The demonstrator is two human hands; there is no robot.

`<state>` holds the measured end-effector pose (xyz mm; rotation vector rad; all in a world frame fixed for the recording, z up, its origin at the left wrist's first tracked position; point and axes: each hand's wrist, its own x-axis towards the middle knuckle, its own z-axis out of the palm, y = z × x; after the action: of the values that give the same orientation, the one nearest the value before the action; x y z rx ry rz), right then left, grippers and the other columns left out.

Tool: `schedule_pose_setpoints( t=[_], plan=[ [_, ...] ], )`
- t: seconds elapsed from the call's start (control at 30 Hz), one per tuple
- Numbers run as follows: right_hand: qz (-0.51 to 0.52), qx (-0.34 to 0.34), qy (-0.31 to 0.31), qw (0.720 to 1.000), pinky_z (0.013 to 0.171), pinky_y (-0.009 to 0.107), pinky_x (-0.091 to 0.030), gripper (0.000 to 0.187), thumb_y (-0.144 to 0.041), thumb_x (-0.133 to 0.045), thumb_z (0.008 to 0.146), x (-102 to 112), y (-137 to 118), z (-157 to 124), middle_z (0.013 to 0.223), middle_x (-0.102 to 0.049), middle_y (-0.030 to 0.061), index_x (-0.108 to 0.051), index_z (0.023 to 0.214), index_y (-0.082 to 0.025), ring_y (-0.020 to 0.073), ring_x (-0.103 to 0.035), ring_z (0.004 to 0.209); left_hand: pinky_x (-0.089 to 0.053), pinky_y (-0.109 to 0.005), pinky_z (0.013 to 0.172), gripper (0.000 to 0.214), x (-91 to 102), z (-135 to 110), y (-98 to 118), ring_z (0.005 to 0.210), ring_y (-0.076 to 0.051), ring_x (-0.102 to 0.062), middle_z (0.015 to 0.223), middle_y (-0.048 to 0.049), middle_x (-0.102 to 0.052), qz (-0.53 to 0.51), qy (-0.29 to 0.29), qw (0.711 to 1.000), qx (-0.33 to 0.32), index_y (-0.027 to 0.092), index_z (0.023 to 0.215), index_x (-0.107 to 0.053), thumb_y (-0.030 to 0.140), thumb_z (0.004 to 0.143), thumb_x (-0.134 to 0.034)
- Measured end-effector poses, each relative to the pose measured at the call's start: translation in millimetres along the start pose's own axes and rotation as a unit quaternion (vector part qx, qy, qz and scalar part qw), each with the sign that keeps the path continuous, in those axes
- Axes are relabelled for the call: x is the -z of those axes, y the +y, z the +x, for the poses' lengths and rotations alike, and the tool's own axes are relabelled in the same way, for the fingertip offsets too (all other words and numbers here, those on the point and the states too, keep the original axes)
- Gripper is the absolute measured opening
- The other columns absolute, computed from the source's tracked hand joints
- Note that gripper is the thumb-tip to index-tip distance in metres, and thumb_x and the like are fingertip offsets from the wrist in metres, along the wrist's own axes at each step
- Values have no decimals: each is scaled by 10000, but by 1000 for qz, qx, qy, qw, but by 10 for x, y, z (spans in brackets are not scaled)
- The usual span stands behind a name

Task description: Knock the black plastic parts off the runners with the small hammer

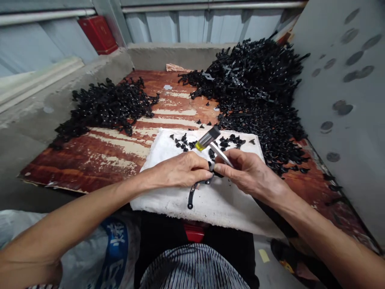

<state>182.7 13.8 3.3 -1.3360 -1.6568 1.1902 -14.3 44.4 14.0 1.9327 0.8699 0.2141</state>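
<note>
My left hand (184, 169) is closed in a pinch on a black jointed strap-like part (190, 197), whose lower end hangs towards me with a small shiny rivet or hole at its tip. In my right hand (251, 170) is a small mallet (207, 138) with a silver handle, a dark head and a yellow face, tilted up to the left. The right fingertips meet the left ones at the black part, so the exact contact is hidden. Beneath both hands lies a thick white cloth pad (162, 200). Small black mushroom-shaped pieces (233, 140) are scattered along its far side.
A large heap of black parts (255, 76) rises at the back right, and a smaller heap (108, 104) lies left on the worn red-brown board (120, 156). A grey panel (339, 80) bounds the right. A red box (98, 35) stands on the left ledge.
</note>
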Motion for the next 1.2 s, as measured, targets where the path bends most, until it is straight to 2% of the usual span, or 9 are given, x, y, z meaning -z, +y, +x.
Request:
schedule_pose_setpoints(
  t=[0.1, 0.2, 0.27, 0.43, 0.6, 0.73, 0.9, 1.03, 1.2],
  plan=[
    [48, -31, -30, 998, 369, 221, -251, 243, -416, -671, 751, -62, 15, -58, 504, -395, -88, -554, 675, -217, 74, -309, 401, -274, -203, 489, 244, -74, -83, 37, 512, -71, -376, 542, 55, -431, 7, 10, 1000, -6, 162, 624, -556, 217, 859, -528],
    [123, -84, -13, 989, 324, 203, -233, 253, -435, -674, 759, -111, 15, -143, 471, -369, -117, -543, 728, -220, 57, -272, 344, -369, -204, 545, 140, -151, -197, -11, 599, -92, -503, 678, 33, -578, -68, 154, 985, 48, 173, 843, -622, 303, 803, -657],
    [172, -114, 16, 978, 308, 192, -231, 273, -436, -702, 743, -143, 17, -185, 462, -364, -126, -532, 732, -222, 51, -272, 329, -428, -216, 566, 353, -211, -264, -50, 642, -112, -575, 776, 3, -651, -171, 233, 952, 101, 178, 992, -581, 371, 742, -739],
    [184, -106, 36, 976, 296, 192, -234, 265, -437, -703, 760, -251, 48, -230, 472, -383, -118, -562, 748, -214, 52, -287, 332, -483, -241, 448, 574, -357, -268, -55, 601, -166, -653, 748, -25, -683, -444, 200, 859, 158, 167, 1034, -471, 358, 633, -834],
    [182, -103, 38, 977, 304, 200, -244, 253, -440, -689, 791, -311, 87, -250, 456, -391, -112, -559, 762, -224, 65, -310, 332, -459, -209, 355, 398, -433, -182, 5, 512, -143, -634, 672, -1, -655, -509, 203, 811, 205, 153, 978, -487, 200, 706, -775],
    [181, -99, 49, 977, 314, 199, -247, 275, -451, -695, 789, -292, 90, -247, 472, -394, -109, -544, 746, -225, 60, -306, 341, -422, -172, 342, 216, -438, -144, 11, 434, -101, -578, 574, 26, -603, -501, 187, 818, 213, 159, 848, -505, 134, 779, -709],
    [171, -93, 80, 978, 321, 190, -261, 292, -477, -700, 784, -214, 91, -312, 480, -461, -88, -604, 825, -205, 67, -353, 356, -186, -117, 306, 204, -249, -50, -18, 304, 7, -339, 542, 26, -598, -425, 214, 849, 230, 159, 748, -482, 61, 841, -634],
    [190, -102, 124, 969, 303, 181, -276, 328, -514, -715, 769, -176, 188, -419, 476, -453, -96, -594, 836, -216, 66, -351, 338, -154, -136, 330, 225, -113, 6, -61, 308, 26, -284, 618, -22, -655, -373, 218, 866, 251, 163, 744, -475, 57, 835, -650],
    [245, -118, 138, 952, 291, 174, -296, 321, -467, -753, 734, -210, 282, -514, 661, -567, -57, -584, 833, -212, 43, -367, 362, -137, -159, 345, 231, -120, 34, -68, 314, 27, -258, 600, -21, -638, -350, 209, 873, 269, 166, 735, -475, 62, 840, -652]
  ],
)
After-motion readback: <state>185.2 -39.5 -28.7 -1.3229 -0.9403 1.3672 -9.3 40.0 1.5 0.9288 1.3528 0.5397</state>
